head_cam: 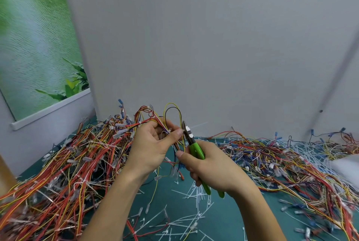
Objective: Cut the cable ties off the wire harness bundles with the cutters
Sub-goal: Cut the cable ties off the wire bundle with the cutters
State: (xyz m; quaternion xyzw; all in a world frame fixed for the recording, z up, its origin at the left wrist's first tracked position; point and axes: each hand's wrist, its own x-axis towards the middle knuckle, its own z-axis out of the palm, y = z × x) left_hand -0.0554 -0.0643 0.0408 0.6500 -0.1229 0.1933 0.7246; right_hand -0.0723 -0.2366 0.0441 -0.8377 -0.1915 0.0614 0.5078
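Cut ties litter the surface below the cutters. My right hand is wrapped round the green handles, blades pointing up. Harness bundle sits just left of the cutter tip, pinched in my left hand, running roughly parallel to the cutters. The tie itself is hard to make out.

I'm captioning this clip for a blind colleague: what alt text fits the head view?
A person's left hand holds up a small wire harness bundle while the right hand grips green-handled cutters, their tip at the bundle. Heaps of coloured wires lie on both sides of a green table strewn with cut white cable ties.
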